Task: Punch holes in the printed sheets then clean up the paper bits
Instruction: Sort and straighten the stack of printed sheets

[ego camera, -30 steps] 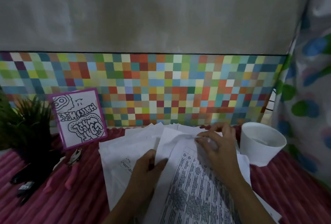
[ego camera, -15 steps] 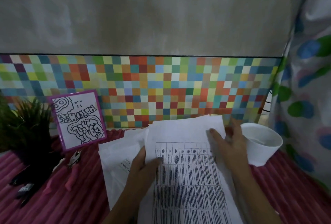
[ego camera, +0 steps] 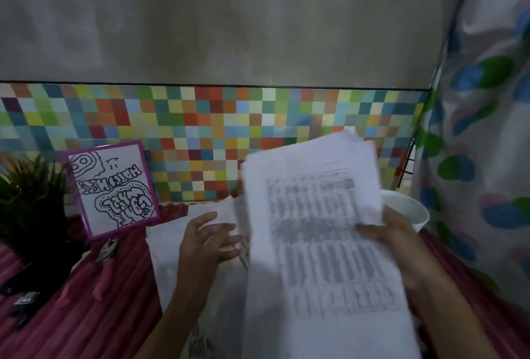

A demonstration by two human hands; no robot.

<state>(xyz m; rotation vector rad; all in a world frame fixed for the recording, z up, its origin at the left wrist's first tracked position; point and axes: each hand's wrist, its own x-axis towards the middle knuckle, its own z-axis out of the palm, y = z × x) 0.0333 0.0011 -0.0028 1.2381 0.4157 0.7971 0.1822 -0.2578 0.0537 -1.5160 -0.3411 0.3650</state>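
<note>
My right hand point(ego camera: 390, 232) grips a stack of printed sheets point(ego camera: 315, 229) by its right edge and holds it raised and tilted above the table; the print is blurred by motion. My left hand point(ego camera: 206, 238) hovers with fingers spread just left of the stack, over more white sheets point(ego camera: 172, 247) lying flat on the pink ribbed cover. A pink-handled hole punch point(ego camera: 103, 267) lies on the cover to the left, below the framed drawing.
A white paper cup point(ego camera: 407, 209) stands behind my right hand. A purple-framed drawing point(ego camera: 111, 186) leans on the tiled wall beside a dark potted plant point(ego camera: 31, 201). A dark tool point(ego camera: 23, 298) lies at far left. A patterned curtain point(ego camera: 481, 129) hangs on the right.
My right hand has lifted the printed stack up off the table and toward the right. My left hand has let go of it and now hovers with fingers spread.
</note>
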